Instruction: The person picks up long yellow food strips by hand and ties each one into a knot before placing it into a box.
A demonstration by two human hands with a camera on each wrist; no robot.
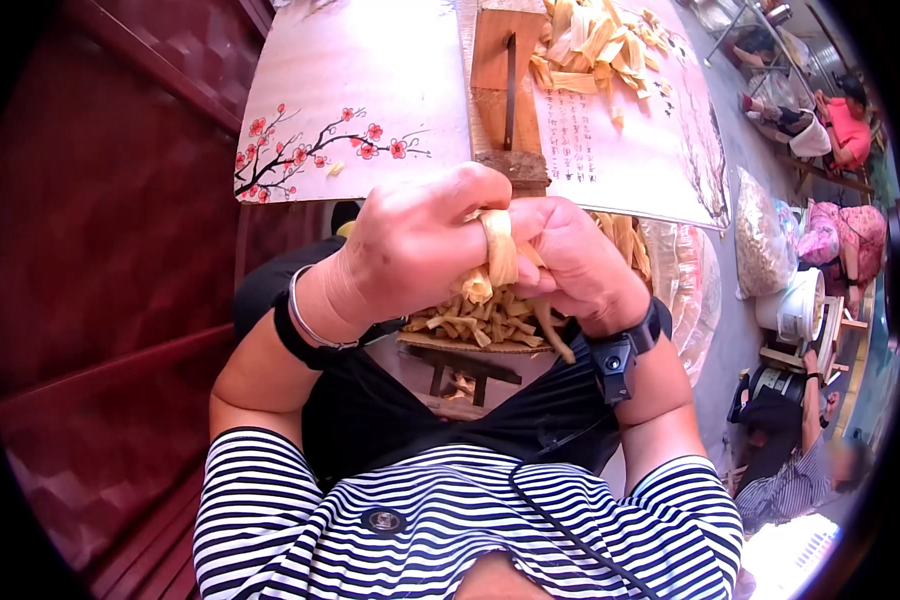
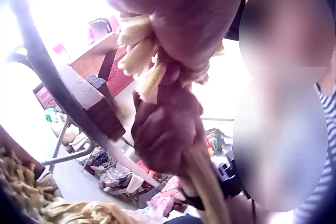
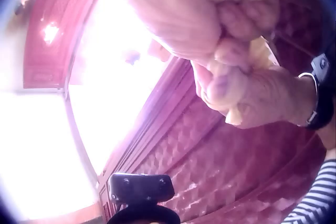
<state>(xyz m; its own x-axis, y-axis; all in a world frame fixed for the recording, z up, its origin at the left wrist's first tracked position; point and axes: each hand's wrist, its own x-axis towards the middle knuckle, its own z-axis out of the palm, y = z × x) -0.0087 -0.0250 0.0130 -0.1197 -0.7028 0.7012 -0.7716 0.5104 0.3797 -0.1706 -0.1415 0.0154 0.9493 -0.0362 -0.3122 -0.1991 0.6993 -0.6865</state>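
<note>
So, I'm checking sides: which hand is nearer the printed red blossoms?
Left. The left hand is just short of the red blossoms; the right hand farther off, to their right.

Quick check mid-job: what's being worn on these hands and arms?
No gloves. The left hand has a silver bangle beside a black wrist strap; the right hand, a black strap carrying a dark, boxy device. Both sleeves are short, striped black and white.

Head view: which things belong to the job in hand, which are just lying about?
Job:
strip in left hand and right hand
short pieces below
loose strips on table, likely

Lying about, it seems:
white bucket
filled sack
</note>
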